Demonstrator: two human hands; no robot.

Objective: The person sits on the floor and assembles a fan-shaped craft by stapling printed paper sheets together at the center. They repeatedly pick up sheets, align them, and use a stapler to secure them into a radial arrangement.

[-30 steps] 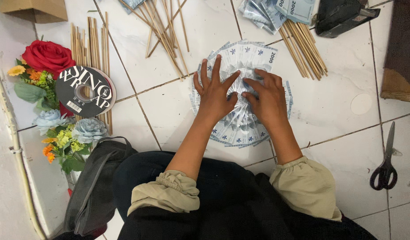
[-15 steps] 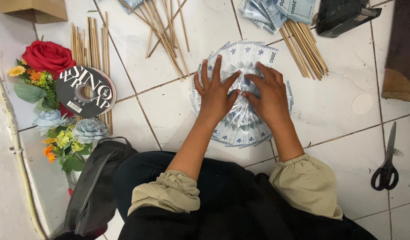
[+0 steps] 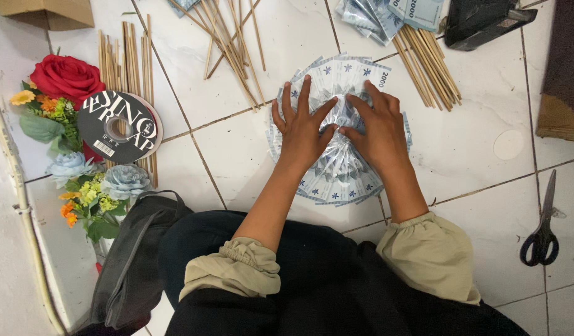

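A round fan of folded pale blue-grey banknotes (image 3: 337, 180) lies flat on the white tiled floor (image 3: 473, 149). My left hand (image 3: 302, 127) rests on its left half, palm down with fingers spread. On the right half my right hand (image 3: 379, 127) presses the same way, fingers pointing up and left. The thumbs nearly meet over the fan's middle. Neither hand grips anything.
Wooden sticks lie in bundles at the top (image 3: 228, 37), top right (image 3: 427, 59) and left (image 3: 128, 62). Loose banknotes (image 3: 386, 12) sit at the top edge. A dark ribbon spool (image 3: 119, 127) and artificial flowers (image 3: 66, 81) are at left, black scissors (image 3: 542, 233) at right, a black bag (image 3: 134, 261) below left.
Both hands stay on the fan; the fingers shift only slightly.
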